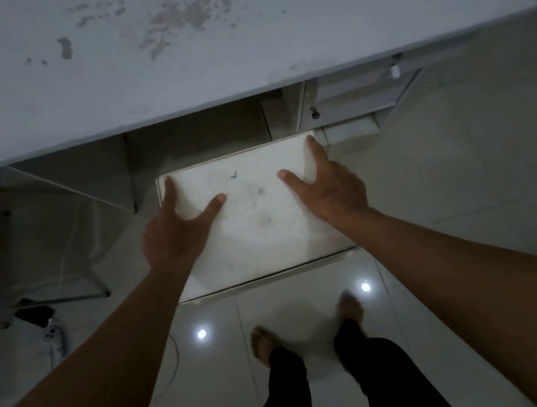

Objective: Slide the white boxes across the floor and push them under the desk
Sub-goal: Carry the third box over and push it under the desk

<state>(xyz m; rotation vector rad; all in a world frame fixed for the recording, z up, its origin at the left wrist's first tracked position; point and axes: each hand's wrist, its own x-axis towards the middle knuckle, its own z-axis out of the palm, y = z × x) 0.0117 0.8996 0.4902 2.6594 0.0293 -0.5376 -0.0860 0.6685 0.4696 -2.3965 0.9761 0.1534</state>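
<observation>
The grey table (202, 40), its top blotched where the surface has worn, spans the upper view, and the white box (256, 225) sits on the pale tiled floor (446, 178) just in front of it, far edge at the opening beneath. The box's flat top is scuffed and smudged, with a small dark mark near the far edge. The left hand (174, 230) and right hand (330, 187) lie flat on it, each grip spread wide, fingers apart, clasping nothing.

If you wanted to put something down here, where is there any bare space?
The desk top is bare, only stained. Open floor tile lies right of the white box, and between it and the feet. Crowded: the left floor, with cables and a controller. Left hand and right hand cover the box lid.
</observation>
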